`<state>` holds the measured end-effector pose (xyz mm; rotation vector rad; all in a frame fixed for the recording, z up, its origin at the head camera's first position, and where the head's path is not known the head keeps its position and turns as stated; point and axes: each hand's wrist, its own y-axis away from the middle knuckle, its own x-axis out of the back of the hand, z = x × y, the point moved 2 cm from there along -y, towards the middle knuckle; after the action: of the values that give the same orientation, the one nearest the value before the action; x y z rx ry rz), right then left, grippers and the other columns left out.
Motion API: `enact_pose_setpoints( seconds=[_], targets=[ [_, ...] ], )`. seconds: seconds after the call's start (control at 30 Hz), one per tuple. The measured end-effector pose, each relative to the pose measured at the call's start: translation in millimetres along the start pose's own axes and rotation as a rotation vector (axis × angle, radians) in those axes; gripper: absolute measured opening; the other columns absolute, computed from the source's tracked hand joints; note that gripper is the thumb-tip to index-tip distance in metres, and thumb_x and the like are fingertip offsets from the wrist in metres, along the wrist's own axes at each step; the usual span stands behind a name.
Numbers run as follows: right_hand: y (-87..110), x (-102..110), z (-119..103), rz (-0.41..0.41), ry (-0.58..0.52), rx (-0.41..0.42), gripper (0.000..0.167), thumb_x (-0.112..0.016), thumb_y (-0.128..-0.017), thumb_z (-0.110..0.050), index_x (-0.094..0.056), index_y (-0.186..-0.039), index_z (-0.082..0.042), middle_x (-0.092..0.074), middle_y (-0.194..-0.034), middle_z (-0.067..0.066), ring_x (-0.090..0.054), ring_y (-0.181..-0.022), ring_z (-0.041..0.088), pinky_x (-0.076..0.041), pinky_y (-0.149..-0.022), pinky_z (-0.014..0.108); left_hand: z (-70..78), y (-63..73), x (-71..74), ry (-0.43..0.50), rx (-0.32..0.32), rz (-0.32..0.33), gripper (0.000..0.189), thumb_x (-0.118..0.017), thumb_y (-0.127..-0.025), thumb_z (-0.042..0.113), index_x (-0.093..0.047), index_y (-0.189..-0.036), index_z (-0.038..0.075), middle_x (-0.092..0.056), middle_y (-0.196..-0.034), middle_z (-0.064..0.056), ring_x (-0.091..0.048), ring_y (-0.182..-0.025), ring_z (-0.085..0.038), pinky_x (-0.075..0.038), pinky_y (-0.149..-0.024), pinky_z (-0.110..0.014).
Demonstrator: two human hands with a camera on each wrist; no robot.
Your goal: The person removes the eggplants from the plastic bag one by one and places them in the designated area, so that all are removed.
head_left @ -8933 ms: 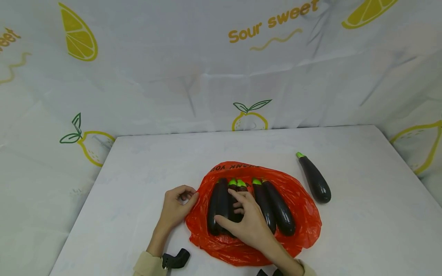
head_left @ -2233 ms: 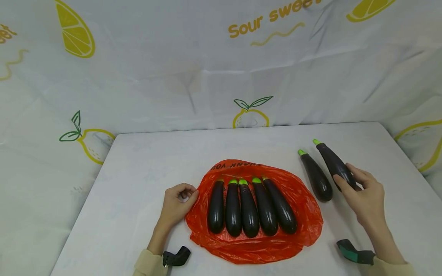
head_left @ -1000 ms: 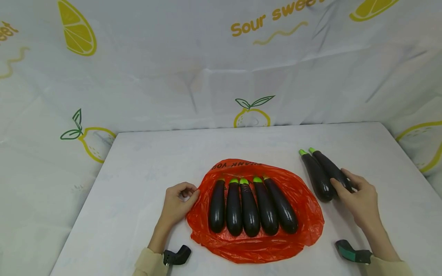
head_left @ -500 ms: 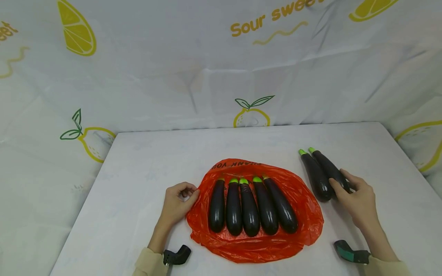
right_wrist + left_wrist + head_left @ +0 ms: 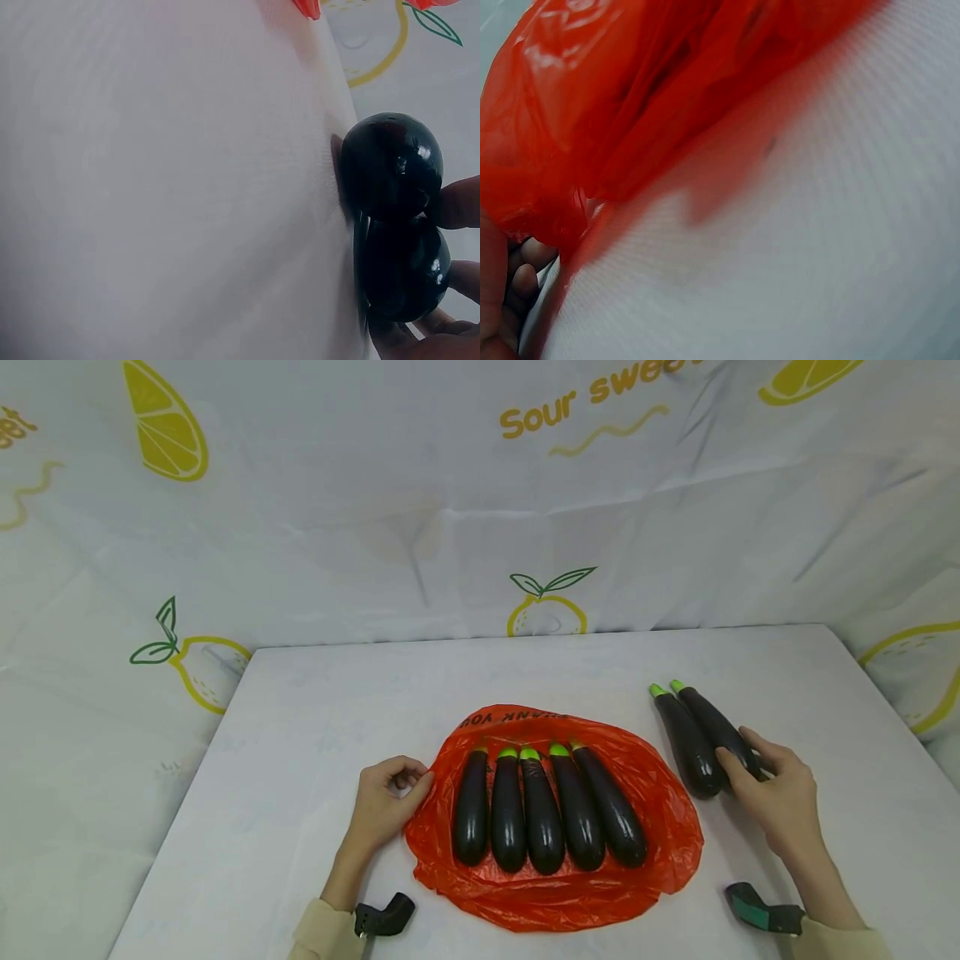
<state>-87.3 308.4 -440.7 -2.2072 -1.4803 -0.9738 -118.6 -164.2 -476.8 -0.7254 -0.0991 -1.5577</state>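
Note:
On the left edge of a red plastic bag (image 5: 555,910), my left hand (image 5: 386,797) pinches the film between thumb and fingers; the left wrist view shows the gathered bag (image 5: 645,97) at the fingers (image 5: 525,281). Several dark eggplants (image 5: 543,818) with green tops lie in a row on the bag. Right of it, two more lie side by side on the table. My right hand (image 5: 780,793) grips the lower end of the outer eggplant (image 5: 712,718), which touches the inner eggplant (image 5: 684,743). Both rounded ends show in the right wrist view, the held eggplant (image 5: 409,281) below.
A white-covered table (image 5: 337,710) carries everything. Behind it hangs a white sheet (image 5: 337,527) printed with lemons and lettering. Black devices sit at the left wrist (image 5: 384,916) and right wrist (image 5: 763,910).
My right hand has moved from over the bag to the right with an eggplant and lowered it against the one there. My left hand stays at the bag's edge. The last half second looks still.

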Motion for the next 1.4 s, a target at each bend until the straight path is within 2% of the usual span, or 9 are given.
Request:
enact_pose_setpoints(
  seconds=[0.2,0.37,0.47,0.57,0.67,0.77,1.0,1.23,1.4],
  targets=[
    [1.2,0,0,0.031,0.011,0.015,0.061,-0.057,-0.101,-0.032,-0.043,-0.153,-0.004,-0.041,-0.151,0.036,-0.044,-0.133,0.054,-0.042,-0.105,0.068,-0.4,0.7,-0.2,-0.003,0.001,0.003,0.003,-0.077,-0.087,0.010,-0.076,-0.086,0.012,-0.071,-0.074,0.002,-0.053,-0.069,-0.007,-0.048,-0.064,-0.022],
    [3.5,0,1,0.106,-0.005,0.043,0.056,-0.060,-0.100,-0.032,-0.051,-0.150,-0.008,-0.049,-0.148,0.027,-0.049,-0.130,0.045,-0.044,-0.114,0.048,-1.2,1.1,-0.5,-0.002,0.003,0.001,0.007,-0.077,-0.086,0.009,-0.076,-0.087,0.016,-0.071,-0.074,0.003,-0.053,-0.069,-0.006,-0.048,-0.064,-0.022],
    [4.1,0,3,0.143,-0.016,0.041,0.054,-0.062,-0.099,-0.032,-0.054,-0.148,-0.012,-0.053,-0.147,0.020,-0.054,-0.121,0.021,-0.044,-0.116,0.037,-0.8,1.2,-0.5,-0.001,0.006,-0.001,0.007,-0.077,-0.086,0.009,-0.076,-0.087,0.016,-0.070,-0.074,0.003,-0.053,-0.069,-0.006,-0.048,-0.064,-0.022],
    [4.5,1,4,0.165,-0.037,0.045,0.053,-0.064,-0.098,-0.032,-0.055,-0.147,-0.013,-0.055,-0.145,0.017,-0.046,-0.107,-0.006,-0.044,-0.115,0.030,-0.5,1.2,-0.3,0.000,0.006,0.000,0.007,-0.077,-0.086,0.010,-0.076,-0.087,0.016,-0.070,-0.074,0.002,-0.053,-0.069,-0.006,-0.048,-0.064,-0.021],
    [5.6,2,2,0.183,-0.051,0.051,0.052,-0.064,-0.098,-0.030,-0.056,-0.147,-0.014,-0.055,-0.143,0.016,-0.036,-0.100,-0.017,-0.043,-0.115,0.027,-0.7,1.5,-0.3,0.005,0.007,-0.001,0.008,-0.077,-0.086,0.009,-0.075,-0.087,0.017,-0.070,-0.074,0.003,-0.053,-0.069,-0.006,-0.048,-0.064,-0.022],
    [7.5,3,-1,0.205,-0.074,0.041,0.051,-0.065,-0.098,-0.030,-0.057,-0.146,-0.015,-0.057,-0.139,0.011,-0.038,-0.099,-0.018,-0.042,-0.114,0.025,-0.9,1.8,-0.2,0.009,0.005,-0.001,0.006,-0.078,-0.086,0.009,-0.075,-0.086,0.015,-0.070,-0.074,0.003,-0.054,-0.068,-0.007,-0.048,-0.064,-0.022],
    [14.8,8,-13,0.277,-0.193,0.090,0.046,-0.073,-0.093,-0.020,-0.064,-0.137,-0.008,-0.050,-0.107,-0.032,-0.049,-0.102,-0.016,-0.042,-0.096,0.002,-2.4,1.1,-0.3,0.001,-0.007,-0.003,0.004,-0.077,-0.088,0.014,-0.075,-0.086,0.010,-0.069,-0.073,0.001,-0.054,-0.068,-0.007,-0.048,-0.064,-0.022],
    [23.9,10,-28,0.262,-0.272,0.152,0.044,-0.074,-0.091,-0.010,-0.066,-0.134,-0.002,-0.056,-0.109,-0.030,-0.055,-0.103,-0.012,-0.043,-0.086,-0.002,-0.9,0.1,-0.1,0.010,-0.027,-0.001,0.003,-0.077,-0.087,0.009,-0.075,-0.086,0.011,-0.070,-0.074,0.001,-0.053,-0.068,-0.005,-0.048,-0.063,-0.021],
    [31.8,10,-38,0.247,-0.336,0.189,0.041,-0.076,-0.089,-0.002,-0.068,-0.129,0.002,-0.063,-0.105,-0.026,-0.063,-0.094,-0.011,-0.047,-0.081,0.000,0.6,-0.2,-1.0,0.010,-0.046,0.005,0.006,-0.077,-0.086,0.006,-0.075,-0.086,0.012,-0.070,-0.073,-0.003,-0.054,-0.068,-0.007,-0.048,-0.063,-0.022]
  ],
)
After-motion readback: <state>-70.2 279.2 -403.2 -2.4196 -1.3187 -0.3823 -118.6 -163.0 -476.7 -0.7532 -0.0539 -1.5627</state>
